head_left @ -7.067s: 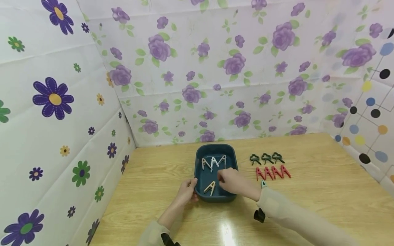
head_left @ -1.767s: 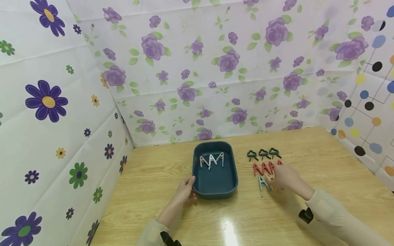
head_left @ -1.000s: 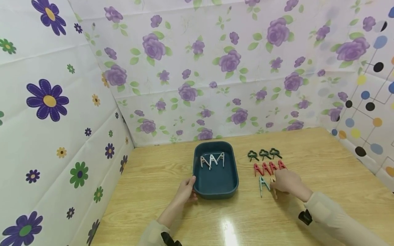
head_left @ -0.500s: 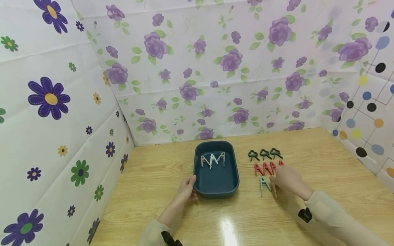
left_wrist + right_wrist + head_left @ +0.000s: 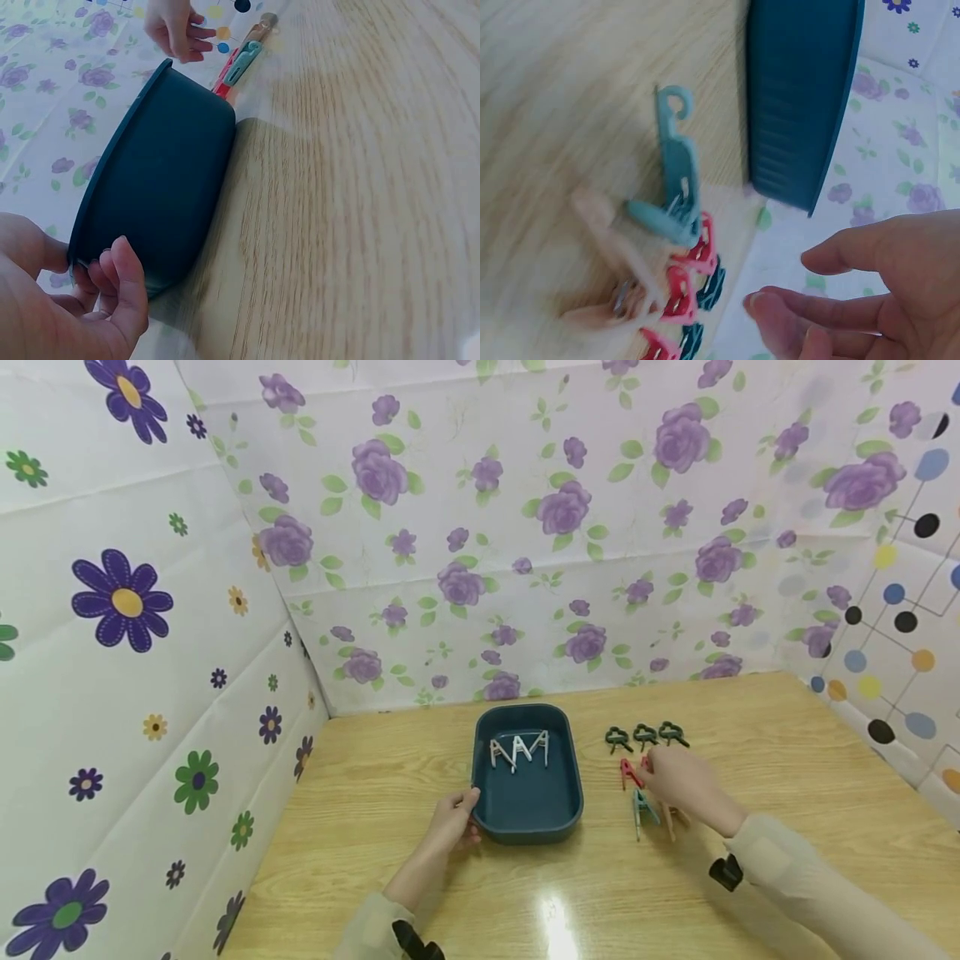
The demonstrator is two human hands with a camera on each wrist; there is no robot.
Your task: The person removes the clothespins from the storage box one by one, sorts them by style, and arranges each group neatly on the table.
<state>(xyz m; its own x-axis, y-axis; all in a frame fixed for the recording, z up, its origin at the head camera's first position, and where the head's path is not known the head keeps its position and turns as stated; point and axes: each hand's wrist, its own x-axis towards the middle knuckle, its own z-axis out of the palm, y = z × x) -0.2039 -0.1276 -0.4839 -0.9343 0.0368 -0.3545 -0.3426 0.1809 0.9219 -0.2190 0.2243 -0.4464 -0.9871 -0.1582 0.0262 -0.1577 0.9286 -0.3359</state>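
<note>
My left hand (image 5: 452,820) grips the near left rim of a dark teal plastic basin (image 5: 161,165), thumb at the edge and fingers against its outer side. Inside it, three pale clothespins (image 5: 521,748) stand in a row towards the back. My right hand (image 5: 686,783) hovers over the clips right of the basin, holding nothing. In the right wrist view its fingers (image 5: 840,304) are loosely bent and apart from the thumb. Under it lie a beige clothespin (image 5: 630,292) and, beside that, a light teal one (image 5: 676,180). Red clothespins (image 5: 628,773) are partly covered by the hand.
Three dark green clips (image 5: 643,736) form a row behind the red ones. All rest on a wooden table (image 5: 375,777). Flowered cloth (image 5: 465,527) walls off the back, with more patterned cloth at both sides.
The beige clothespin has gone from the basin to the table beside the light teal one. My right hand has let it go and moved slightly left. My left hand stays on the rim.
</note>
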